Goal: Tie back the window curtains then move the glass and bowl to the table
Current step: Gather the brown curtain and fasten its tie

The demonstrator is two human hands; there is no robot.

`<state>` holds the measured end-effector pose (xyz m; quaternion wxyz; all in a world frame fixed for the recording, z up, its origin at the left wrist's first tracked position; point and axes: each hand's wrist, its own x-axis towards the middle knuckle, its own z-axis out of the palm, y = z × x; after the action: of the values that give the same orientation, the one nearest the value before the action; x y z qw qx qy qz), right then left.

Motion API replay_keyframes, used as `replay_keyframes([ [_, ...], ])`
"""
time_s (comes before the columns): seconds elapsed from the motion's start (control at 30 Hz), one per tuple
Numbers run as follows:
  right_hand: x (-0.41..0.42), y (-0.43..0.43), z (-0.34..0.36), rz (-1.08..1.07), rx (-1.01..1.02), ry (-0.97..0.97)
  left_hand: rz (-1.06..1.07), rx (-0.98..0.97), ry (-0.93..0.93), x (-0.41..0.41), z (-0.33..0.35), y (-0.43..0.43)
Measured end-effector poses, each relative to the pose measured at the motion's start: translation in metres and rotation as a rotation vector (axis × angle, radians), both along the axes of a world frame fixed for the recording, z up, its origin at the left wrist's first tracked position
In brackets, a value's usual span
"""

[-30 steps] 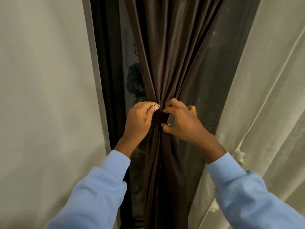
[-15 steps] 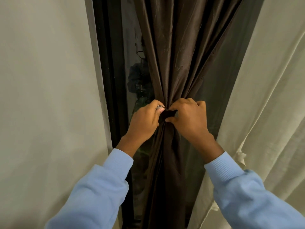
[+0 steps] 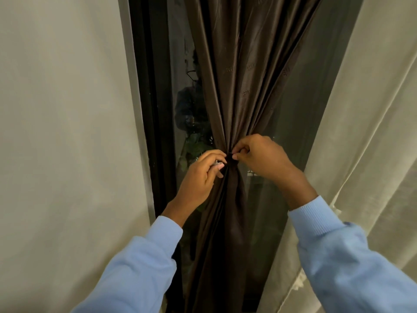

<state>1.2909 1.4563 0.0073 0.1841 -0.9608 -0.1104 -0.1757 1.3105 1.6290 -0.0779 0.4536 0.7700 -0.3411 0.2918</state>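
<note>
Pale off-white wall (image 3: 63, 132) on the left, matte and plain, evenly lit, a little more grey toward the bottom. At its right side a narrow lighter edge (image 3: 133, 91), slightly slanted in the wide view. Next to it a window frame (image 3: 153, 86), almost black, running from top to bottom. Behind the frame a glass pane (image 3: 293, 132), dark, with a dim reflection (image 3: 191, 105) of a figure and some green leaves (image 3: 195, 152) lower down. Soft, rather weak light, without hard shadows.

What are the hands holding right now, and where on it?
Left hand and right hand both pinch the brown curtain at its cinched middle, one from each side.
</note>
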Motion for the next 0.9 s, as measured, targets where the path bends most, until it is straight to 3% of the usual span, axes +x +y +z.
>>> replay_keyframes([
  [0.17, 0.001, 0.004, -0.017, -0.041, 0.098, -0.218, 0.1, 0.059, 0.01, 0.004, 0.006, 0.005],
  [0.37, 0.002, 0.013, -0.034, -0.009, 0.199, -0.316, 0.154, 0.114, 0.008, 0.003, 0.011, 0.005],
  [0.6, 0.005, 0.011, -0.051, 0.139, 0.609, -0.345, 0.154, 0.146, 0.036, 0.007, 0.016, 0.008],
  [0.9, 0.001, 0.014, -0.063, 0.23, 0.643, -0.464, 0.219, 0.22, 0.031, 0.007, 0.02, 0.009],
])
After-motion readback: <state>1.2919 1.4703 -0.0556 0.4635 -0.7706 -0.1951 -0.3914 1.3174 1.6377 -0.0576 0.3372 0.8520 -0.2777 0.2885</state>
